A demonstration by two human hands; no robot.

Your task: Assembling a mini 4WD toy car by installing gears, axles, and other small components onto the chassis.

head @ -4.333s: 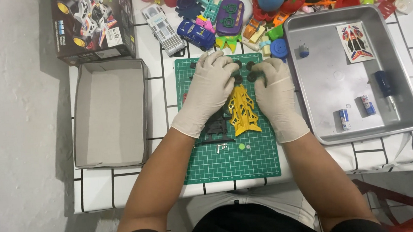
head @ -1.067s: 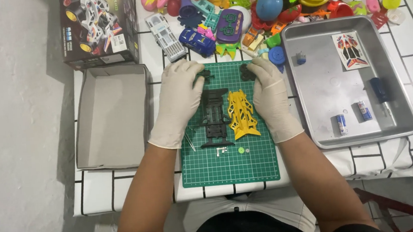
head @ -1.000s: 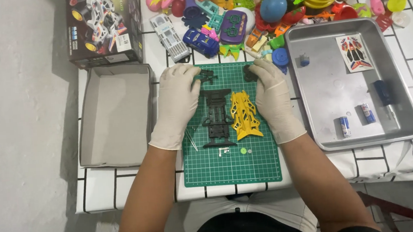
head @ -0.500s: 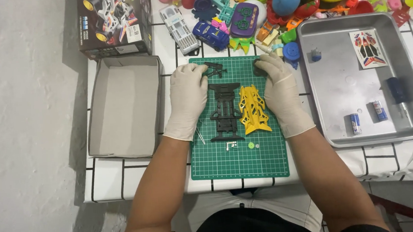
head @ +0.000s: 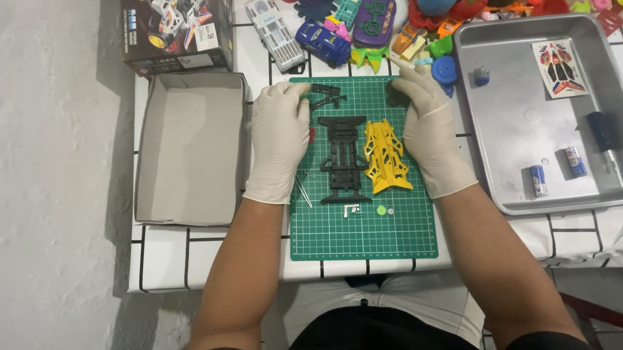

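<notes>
Two gloved hands flat on green cutting mat (head: 363, 230), fingers spread, holding nothing. Black chassis (head: 342, 158) and yellow body shell (head: 385, 155) between left hand (head: 278, 144) and right hand (head: 431, 134). Small black part (head: 326, 93) just beyond left fingertips. Parts laid out, apparently for assembly; picking one up calls for a pinch.

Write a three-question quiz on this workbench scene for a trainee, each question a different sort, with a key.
1. True or false: the yellow plastic car body shell lies on the green cutting mat, to the right of the black plastic chassis.
2. Multiple choice: where do the two small cylindrical batteries lie? A) in the open grey cardboard box B) in the silver metal tray C) on the green cutting mat
3. Fill in: the left hand and the right hand both wear white ____.

Key: 1 true; 2 B; 3 gloves.
</notes>
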